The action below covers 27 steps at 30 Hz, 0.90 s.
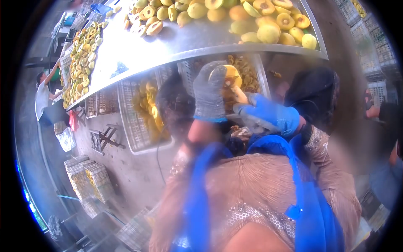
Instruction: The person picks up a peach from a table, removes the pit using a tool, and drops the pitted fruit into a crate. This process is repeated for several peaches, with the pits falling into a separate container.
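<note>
My left hand (pixel 210 92), in a grey knit glove, is closed around a yellow peach half (pixel 233 75) just below the metal table's edge. My right hand (pixel 268 114) wears a blue glove with grey on its fingers. It grips a small hand tool with a pale handle (pixel 239 94), whose working end meets the cut side of the peach half and is hidden there. Under both hands, a crate (pixel 264 80) between my knees holds many yellow-brown peach pieces (pixel 249 75).
Peach halves (pixel 197 10) are heaped on the metal table (pixel 176 46) ahead. A second crate (pixel 130 122) with yellow peaches stands to the left, near a folding stool (pixel 105 138). Stacked crates (pixel 90 180) lie beyond. At the table's far left a person (pixel 44 94) reaches toward a crate.
</note>
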Motion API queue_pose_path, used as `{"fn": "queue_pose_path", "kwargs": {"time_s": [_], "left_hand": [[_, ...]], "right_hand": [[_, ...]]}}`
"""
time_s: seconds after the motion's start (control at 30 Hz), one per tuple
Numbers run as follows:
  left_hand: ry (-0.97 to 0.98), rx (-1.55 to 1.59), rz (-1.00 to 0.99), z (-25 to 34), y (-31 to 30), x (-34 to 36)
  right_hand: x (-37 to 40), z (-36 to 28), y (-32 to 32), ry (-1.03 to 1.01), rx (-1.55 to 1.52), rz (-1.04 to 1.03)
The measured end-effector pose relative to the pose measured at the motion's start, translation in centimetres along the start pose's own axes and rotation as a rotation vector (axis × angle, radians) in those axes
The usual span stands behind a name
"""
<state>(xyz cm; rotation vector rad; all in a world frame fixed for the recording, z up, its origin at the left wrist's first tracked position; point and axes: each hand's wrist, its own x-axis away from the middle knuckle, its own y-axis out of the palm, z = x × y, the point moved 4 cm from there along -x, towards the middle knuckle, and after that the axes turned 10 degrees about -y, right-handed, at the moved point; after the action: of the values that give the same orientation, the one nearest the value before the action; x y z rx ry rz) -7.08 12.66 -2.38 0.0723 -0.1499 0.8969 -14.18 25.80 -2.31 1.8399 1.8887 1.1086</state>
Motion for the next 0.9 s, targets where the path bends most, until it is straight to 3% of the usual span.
{"fn": "queue_pose_path", "kwargs": {"time_s": [0.13,0.23,0.43,0.57,0.67,0.83,0.9], "left_hand": [[-0.052,0.107,-0.121,-0.1,0.4,-0.3],[-0.073,0.147,-0.160,-0.4,0.2,-0.8],[-0.115,0.249,-0.178,-1.9,0.5,-1.5],[-0.126,0.318,-0.177,-1.5,1.0,-0.8],[-0.041,0.204,-0.185,-1.3,0.6,-1.1],[-0.099,0.245,-0.199,-0.8,0.9,-0.4],[-0.118,0.296,-0.215,-1.2,1.0,-0.2]], "right_hand": [[0.4,1.0,0.5,0.015,0.033,-0.087],[0.5,0.5,0.6,0.089,-0.005,-0.010],[0.3,-0.8,-0.6,0.039,0.314,-0.020],[0.5,-2.7,-0.1,-0.322,0.866,-0.150],[0.8,-3.2,0.5,-0.587,1.094,-0.055],[1.2,-3.3,0.6,-0.584,1.206,0.070],[1.2,-2.5,-0.3,-0.437,0.978,0.002]]}}
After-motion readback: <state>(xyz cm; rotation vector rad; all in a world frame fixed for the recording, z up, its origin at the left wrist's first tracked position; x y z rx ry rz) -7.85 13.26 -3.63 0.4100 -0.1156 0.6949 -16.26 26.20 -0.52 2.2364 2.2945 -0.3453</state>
